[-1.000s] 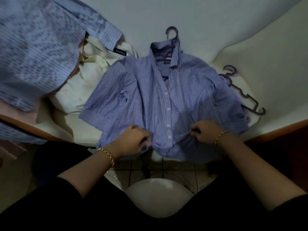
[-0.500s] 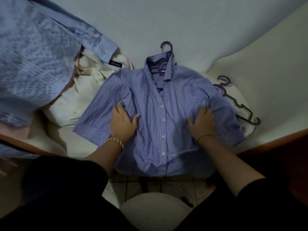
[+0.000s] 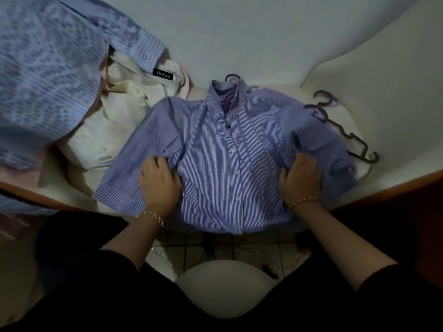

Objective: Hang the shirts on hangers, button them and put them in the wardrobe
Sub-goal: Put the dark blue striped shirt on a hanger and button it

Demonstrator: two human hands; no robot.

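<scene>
Head view: nearest to us, our black sleeves are framing a strip of tiled floor (image 3: 239,245), and a gold bracelet is showing on each wrist. Our left hand (image 3: 159,180) is lying on the striped shirt (image 3: 215,144) by its left side seam, fingers curling into a bunched fold of cloth and gripping it. Our right hand (image 3: 299,178) is doing the same on the opposite side, fingers closing round a ridge of fabric.

We are holding the shirt front-up on a white surface (image 3: 251,32), its hem hanging over the near edge above the tiles. White buttons are showing down the closed placket, while the collar is standing open. A purple hanger (image 3: 232,77) is sitting inside the shirt, its hook poking out past the collar.

To the right, just beyond the sleeve, a few spare hangers (image 3: 354,144) are lying in a loose heap, and a wooden edge (image 3: 383,190) is running along the near side. To the left, a cream garment (image 3: 115,130) is lying crumpled beside the shirt, with a black label (image 3: 163,74) at its top. A pale blue shirt (image 3: 48,80) is draping over that pile, filling the far left.
</scene>
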